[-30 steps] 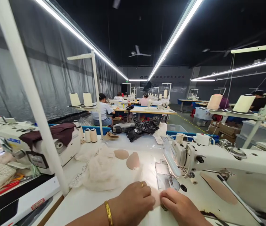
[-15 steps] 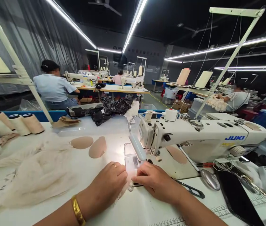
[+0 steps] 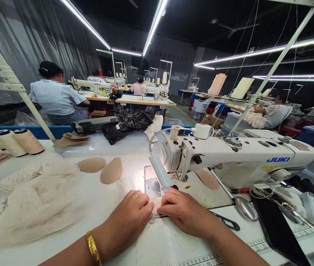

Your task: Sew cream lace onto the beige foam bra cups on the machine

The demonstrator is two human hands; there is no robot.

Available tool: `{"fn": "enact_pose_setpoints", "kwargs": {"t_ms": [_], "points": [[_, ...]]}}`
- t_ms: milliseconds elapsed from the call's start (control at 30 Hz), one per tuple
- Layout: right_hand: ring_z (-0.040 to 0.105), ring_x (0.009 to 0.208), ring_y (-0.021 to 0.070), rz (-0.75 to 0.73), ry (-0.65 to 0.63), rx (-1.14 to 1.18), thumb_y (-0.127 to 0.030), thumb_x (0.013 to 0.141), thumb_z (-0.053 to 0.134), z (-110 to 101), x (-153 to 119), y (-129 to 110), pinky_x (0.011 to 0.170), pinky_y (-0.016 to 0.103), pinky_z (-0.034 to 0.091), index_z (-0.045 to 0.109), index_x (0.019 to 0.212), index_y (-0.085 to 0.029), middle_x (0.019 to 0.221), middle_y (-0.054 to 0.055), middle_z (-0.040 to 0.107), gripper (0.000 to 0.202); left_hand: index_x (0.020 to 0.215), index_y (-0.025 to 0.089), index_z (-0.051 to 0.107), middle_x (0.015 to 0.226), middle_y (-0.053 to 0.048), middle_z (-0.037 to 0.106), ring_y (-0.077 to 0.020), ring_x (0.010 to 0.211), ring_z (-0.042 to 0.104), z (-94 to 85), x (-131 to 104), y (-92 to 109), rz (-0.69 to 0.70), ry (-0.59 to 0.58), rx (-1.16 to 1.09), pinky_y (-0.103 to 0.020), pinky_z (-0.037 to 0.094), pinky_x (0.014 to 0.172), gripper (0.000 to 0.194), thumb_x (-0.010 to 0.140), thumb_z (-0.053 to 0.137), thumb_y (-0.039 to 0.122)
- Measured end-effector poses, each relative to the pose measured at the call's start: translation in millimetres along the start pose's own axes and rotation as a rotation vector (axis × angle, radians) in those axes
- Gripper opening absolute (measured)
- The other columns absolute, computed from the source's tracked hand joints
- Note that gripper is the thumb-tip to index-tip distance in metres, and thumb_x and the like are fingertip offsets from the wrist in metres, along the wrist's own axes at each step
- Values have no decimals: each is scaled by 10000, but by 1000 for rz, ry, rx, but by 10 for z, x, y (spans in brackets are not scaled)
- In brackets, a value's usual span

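Observation:
A white JUKI sewing machine [image 3: 237, 155] stands right of centre, its small lamp [image 3: 159, 171] lighting the metal needle plate [image 3: 152, 186]. Just in front of that plate, my left hand [image 3: 130, 218] is closed in a pinch on a sheer pale fabric [image 3: 151, 220]. Close beside it on the right, my right hand [image 3: 186, 211] also pinches the fabric, thumb and index finger together. Only a small bit of the fabric shows between the fingertips. Two beige oval pieces [image 3: 111, 170] lie behind my left hand, and another beige piece [image 3: 207, 179] is under the machine arm.
Sheer cream fabric [image 3: 40, 203] is heaped at left, with thread cones [image 3: 28, 141] behind. A black plastic bag [image 3: 130, 123] lies at the back. On the right are black thread snips [image 3: 226, 220], a silver oval object [image 3: 246, 208] and a black phone [image 3: 279, 231]. Other people sit further off.
My left hand has moved slightly right, bringing its fingertips closer to my right hand. Less fabric shows below them. The camera view has shifted a little.

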State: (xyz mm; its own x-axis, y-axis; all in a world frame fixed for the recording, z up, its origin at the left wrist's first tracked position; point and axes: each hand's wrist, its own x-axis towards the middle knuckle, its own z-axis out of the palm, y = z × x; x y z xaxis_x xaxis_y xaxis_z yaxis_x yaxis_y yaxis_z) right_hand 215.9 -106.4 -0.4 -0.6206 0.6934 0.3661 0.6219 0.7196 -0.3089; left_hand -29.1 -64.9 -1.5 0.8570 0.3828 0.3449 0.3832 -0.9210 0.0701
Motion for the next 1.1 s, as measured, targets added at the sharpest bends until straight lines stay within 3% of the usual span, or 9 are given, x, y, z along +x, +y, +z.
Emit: {"fn": "enact_pose_setpoints", "kwargs": {"t_ms": [167,500,800,1100], "points": [[521,876,202,58,-22,-15,-30,958,476,22,17,-25,737,289,442,682,1110,-218,913,41,623,318,933,166,603,965,-92,648,-235,817,553,66,14,-60,32,92,-71,-391,462,787,219,1016,416,87],[560,863,210,181,69,-100,-38,951,507,99,17,55,714,289,440,679,1066,-243,904,37,611,292,835,202,601,906,-55,677,-220,774,564,191,281,-331,112,107,-53,-361,434,748,198,988,479,170],[592,842,209,248,92,-154,-64,986,498,139,3,112,686,284,445,664,1105,-256,922,39,614,280,910,204,675,941,-57,709,-234,876,593,214,470,-542,175,50,-73,-367,446,856,161,999,541,193],[577,830,207,237,73,-189,-22,941,523,164,-20,122,655,272,423,648,1100,-251,915,34,604,306,933,221,691,979,-46,740,-233,910,623,189,493,-589,181,41,-104,-373,458,896,109,978,595,195]]}}
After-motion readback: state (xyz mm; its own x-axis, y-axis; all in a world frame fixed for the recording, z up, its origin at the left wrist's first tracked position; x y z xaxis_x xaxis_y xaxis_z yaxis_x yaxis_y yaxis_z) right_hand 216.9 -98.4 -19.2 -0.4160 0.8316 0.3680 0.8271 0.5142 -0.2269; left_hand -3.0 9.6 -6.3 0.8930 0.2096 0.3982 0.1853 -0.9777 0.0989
